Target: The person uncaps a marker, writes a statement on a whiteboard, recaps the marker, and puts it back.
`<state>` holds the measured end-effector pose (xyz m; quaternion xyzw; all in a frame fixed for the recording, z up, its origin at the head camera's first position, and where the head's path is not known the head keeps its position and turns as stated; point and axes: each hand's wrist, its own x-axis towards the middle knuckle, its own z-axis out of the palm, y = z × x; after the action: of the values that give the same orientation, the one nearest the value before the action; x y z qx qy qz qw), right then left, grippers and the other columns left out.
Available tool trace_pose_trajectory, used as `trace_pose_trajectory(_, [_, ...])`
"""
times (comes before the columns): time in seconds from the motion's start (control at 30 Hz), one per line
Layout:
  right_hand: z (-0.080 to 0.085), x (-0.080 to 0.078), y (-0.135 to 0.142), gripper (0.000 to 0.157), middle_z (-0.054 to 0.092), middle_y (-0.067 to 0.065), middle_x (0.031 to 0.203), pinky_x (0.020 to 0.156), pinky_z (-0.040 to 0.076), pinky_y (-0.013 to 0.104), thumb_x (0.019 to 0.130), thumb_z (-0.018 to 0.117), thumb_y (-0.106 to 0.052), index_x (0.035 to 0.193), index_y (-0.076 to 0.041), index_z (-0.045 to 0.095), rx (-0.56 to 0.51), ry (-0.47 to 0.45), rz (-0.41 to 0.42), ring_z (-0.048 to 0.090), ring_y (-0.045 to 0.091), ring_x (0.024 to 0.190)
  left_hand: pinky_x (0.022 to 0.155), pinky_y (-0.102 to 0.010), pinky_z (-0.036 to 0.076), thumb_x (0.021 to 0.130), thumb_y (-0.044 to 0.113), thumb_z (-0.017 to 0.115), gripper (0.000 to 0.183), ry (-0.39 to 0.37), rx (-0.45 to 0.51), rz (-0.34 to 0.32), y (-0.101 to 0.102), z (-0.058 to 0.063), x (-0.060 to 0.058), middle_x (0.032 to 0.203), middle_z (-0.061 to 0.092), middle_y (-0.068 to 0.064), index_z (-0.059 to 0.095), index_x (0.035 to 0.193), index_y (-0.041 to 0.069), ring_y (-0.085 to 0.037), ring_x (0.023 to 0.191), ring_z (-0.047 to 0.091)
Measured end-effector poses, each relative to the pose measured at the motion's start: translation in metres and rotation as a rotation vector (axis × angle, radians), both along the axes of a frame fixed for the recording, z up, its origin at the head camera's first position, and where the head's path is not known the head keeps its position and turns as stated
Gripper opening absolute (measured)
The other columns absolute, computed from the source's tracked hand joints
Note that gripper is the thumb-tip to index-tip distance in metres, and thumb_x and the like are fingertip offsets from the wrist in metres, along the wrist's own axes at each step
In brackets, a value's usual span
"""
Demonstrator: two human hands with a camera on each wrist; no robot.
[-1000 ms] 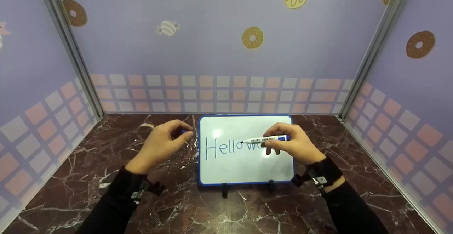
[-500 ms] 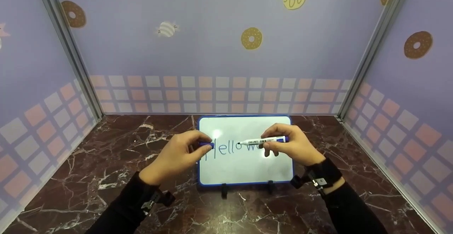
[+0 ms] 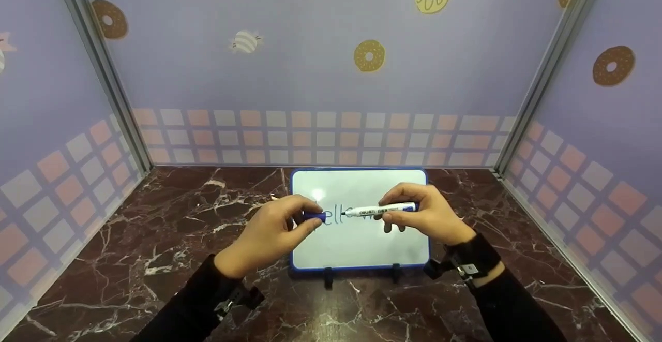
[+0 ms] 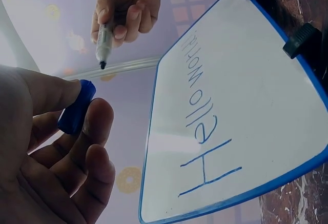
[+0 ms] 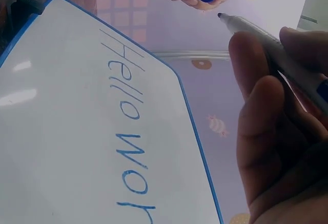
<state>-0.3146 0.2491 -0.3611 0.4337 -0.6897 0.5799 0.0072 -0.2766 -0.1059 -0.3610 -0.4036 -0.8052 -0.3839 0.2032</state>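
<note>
My left hand (image 3: 274, 231) pinches a blue marker cap (image 4: 77, 107) between thumb and fingers, its hollow end facing the marker. In my right hand (image 3: 432, 212) is a white whiteboard marker (image 3: 380, 209), held level with its dark tip pointing left. A small gap separates tip and cap in the head view. Behind both hands stands a blue-framed whiteboard (image 3: 362, 249). Blue handwriting (image 4: 197, 116) on it reads "Hello world" in the left wrist view; my hands and the marker cover part of it in the head view.
Black feet (image 3: 328, 278) hold the board's lower edge on the dark red marbled table (image 3: 207, 300). Lilac walls (image 3: 310, 83) with sweets and checks printed on them enclose the table at the back and sides. Metal posts (image 3: 553, 68) mark the corners.
My left hand has moved right with the blue cap, from beside the board to in front of its lettering, close to the marker tip. My right hand has barely shifted.
</note>
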Motion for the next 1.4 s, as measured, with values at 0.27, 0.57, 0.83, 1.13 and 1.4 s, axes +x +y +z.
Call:
trace_pose_trajectory(0.27, [0.003,0.006,-0.005,0.019,0.082,0.016,0.095,0.061,0.06,0.024,0.098,0.079,0.008,0.116,0.005,0.076,0.019,0.012,0.007,0.078,0.02,0.074,0.059,-0.029,0.058,0.102,0.011,0.083,0.014,0.052,0.099,-0.074,0.008,-0.002,0.001,0.104,0.079,0.005,0.079,0.116,0.01,-0.01,0.069,0.063])
trace_pose_trajectory(0.57, [0.006,0.011,-0.007,0.019,0.078,0.029,0.091,0.061,0.06,0.025,0.098,0.079,0.008,0.117,0.003,0.076,0.032,0.033,0.009,0.075,0.017,0.073,0.055,-0.028,0.057,0.101,0.011,0.085,0.013,0.063,0.136,-0.115,0.013,-0.002,0.003,0.098,0.078,0.005,0.08,0.113,0.011,-0.009,0.066,0.062])
trace_pose_trajectory(0.83, [0.004,0.012,-0.01,0.021,0.079,0.025,0.091,0.061,0.061,0.025,0.098,0.078,0.011,0.118,0.005,0.075,0.012,0.062,0.036,0.078,0.022,0.074,0.059,-0.026,0.057,0.101,0.012,0.085,0.015,0.056,0.119,-0.1,0.014,-0.003,0.005,0.102,0.079,0.004,0.08,0.115,0.011,-0.01,0.071,0.062])
trace_pose_trajectory(1.13, [0.003,0.015,-0.015,0.021,0.081,0.022,0.092,0.062,0.062,0.026,0.098,0.08,0.009,0.118,0.003,0.076,0.031,0.028,0.024,0.08,0.022,0.077,0.056,-0.026,0.057,0.101,0.011,0.085,0.013,0.088,0.135,-0.118,0.019,-0.006,0.006,0.098,0.077,0.005,0.079,0.113,0.011,-0.009,0.068,0.061])
trace_pose_trajectory(1.4, [0.002,0.017,-0.02,0.019,0.081,0.02,0.091,0.062,0.062,0.026,0.1,0.078,0.008,0.118,0.002,0.076,0.044,0.048,0.022,0.08,0.026,0.076,0.055,-0.025,0.056,0.101,0.01,0.085,0.014,0.111,0.161,-0.128,0.024,-0.008,0.007,0.097,0.077,0.005,0.079,0.113,0.012,-0.009,0.069,0.061])
